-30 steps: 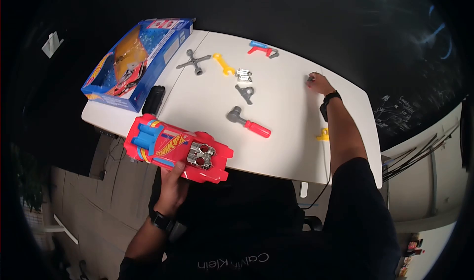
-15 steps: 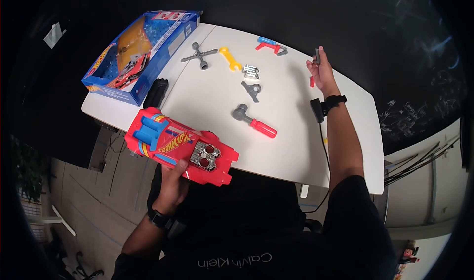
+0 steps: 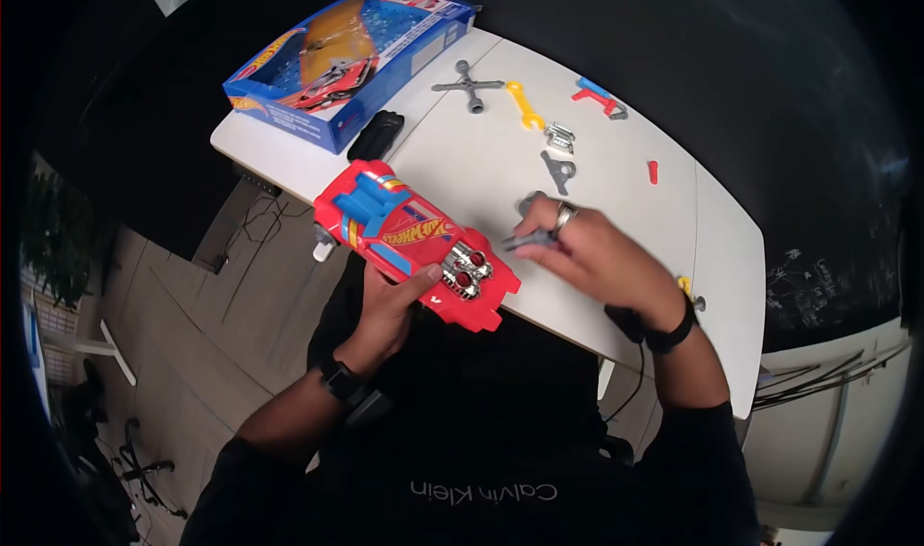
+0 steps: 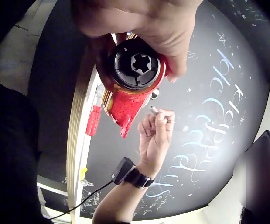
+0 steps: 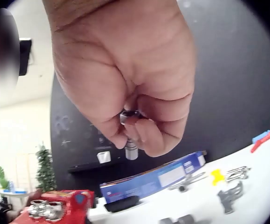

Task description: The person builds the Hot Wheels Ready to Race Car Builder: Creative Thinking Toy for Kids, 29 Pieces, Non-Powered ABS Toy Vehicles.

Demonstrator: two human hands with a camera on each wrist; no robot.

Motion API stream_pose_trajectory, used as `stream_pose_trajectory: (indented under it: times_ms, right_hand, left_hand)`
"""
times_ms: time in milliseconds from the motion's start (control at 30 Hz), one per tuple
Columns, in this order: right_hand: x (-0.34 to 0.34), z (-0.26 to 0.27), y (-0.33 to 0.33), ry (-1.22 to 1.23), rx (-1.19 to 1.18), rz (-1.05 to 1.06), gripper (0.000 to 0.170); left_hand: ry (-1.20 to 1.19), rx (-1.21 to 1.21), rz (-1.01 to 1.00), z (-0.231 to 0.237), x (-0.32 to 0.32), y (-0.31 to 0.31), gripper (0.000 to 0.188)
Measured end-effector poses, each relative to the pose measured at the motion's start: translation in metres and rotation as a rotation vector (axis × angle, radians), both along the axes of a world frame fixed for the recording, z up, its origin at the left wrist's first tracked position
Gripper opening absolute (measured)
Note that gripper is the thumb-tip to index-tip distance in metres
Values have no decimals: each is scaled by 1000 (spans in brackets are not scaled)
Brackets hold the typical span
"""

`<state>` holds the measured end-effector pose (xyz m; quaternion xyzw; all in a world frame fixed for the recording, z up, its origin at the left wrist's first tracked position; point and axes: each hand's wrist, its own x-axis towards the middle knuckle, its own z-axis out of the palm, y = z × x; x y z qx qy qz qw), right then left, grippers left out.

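Head view: left hand (image 3: 385, 310) grips the red toy car (image 3: 414, 227), held at the near edge of the counter (image 3: 616, 176). Thumb is on the body beside the chrome engine (image 3: 467, 272), top side facing the camera; looks chosen to leave the engine end uncovered. Right hand (image 3: 616, 262) pinches a small grey piece (image 3: 539, 241), just off the nose end, not touching the car. Box (image 3: 399, 84) and black piece (image 3: 375, 137) sit at the far left. Cross wrench (image 3: 469, 85), yellow wrench (image 3: 521, 105), chrome part (image 3: 560, 138) and grey bracket (image 3: 558, 172) lie spread out past the car, probably so each is easy to pick. Small red piece (image 3: 654, 172) lies on its own, off to the right.

Left wrist view: palm and fingers wrap the car around a black wheel (image 4: 137, 64), hub facing the camera. Likely a steadying grip. Red handle (image 4: 94, 120) lies on the counter.

Right wrist view: fingers curl tight round the grey piece, end poking out past the fingertips, presumably to keep that end free. Can't tell its full shape.
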<state>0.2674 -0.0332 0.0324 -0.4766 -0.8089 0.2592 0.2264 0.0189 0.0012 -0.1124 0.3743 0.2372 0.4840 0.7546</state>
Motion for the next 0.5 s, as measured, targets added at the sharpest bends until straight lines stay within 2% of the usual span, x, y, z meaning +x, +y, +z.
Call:
stream_pose_trajectory:
  times_ms: [67, 167, 267, 300, 400, 500]
  right_hand:
    - [-19, -8, -4, 16, 76, 32, 17]
    - [-32, -15, -7, -92, 55, -21, 18]
    - [-35, -19, -4, -118, 43, 28, 19]
    - [-36, -21, -3, -119, 43, 38, 19]
    - [-42, -26, -5, -142, 44, 62, 22]
    - [-50, -26, -12, -246, 13, -21, 23]
  left_hand:
    - [-20, 13, 81, 0, 3, -3, 58]
    - [-25, 74, 155, -2, 3, -3, 58]
    - [-6, 81, 222, -5, 6, -5, 58]
    - [19, 98, 181, -4, 3, -3, 61]
    - [9, 173, 231, 0, 7, -9, 63]
    - [7, 164, 221, 6, 6, -10, 63]
